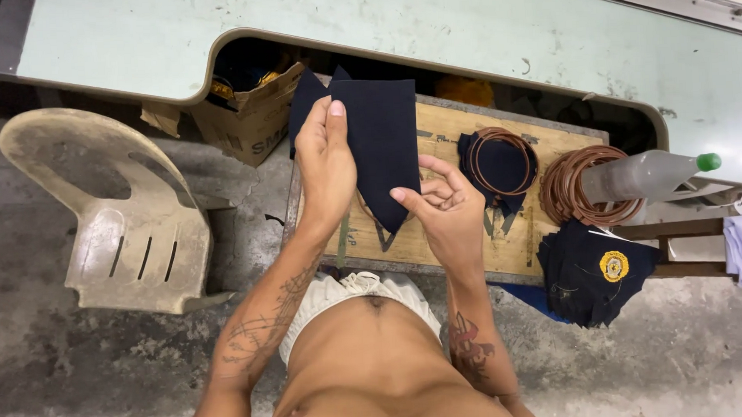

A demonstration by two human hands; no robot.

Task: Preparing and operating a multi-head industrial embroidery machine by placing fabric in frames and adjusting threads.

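Observation:
My left hand (326, 165) is raised and grips a dark navy fabric piece (380, 137) along its left edge, thumb on top. The cloth hangs down to a point. My right hand (444, 207) pinches the lower tip of that same piece, fingers curled. Both hands are above a wooden board (522, 231) resting across my lap area. On the board lies another navy fabric piece with a brown ring (502, 163) on it.
A stack of brown rings (572, 193) sits at the board's right end, beside a plastic bottle with a green cap (649, 175). Navy pieces with a yellow round emblem (595, 272) lie lower right. A worn plastic chair (125, 219) stands left; a cardboard box (254, 113) sits under the pale green table (430, 27).

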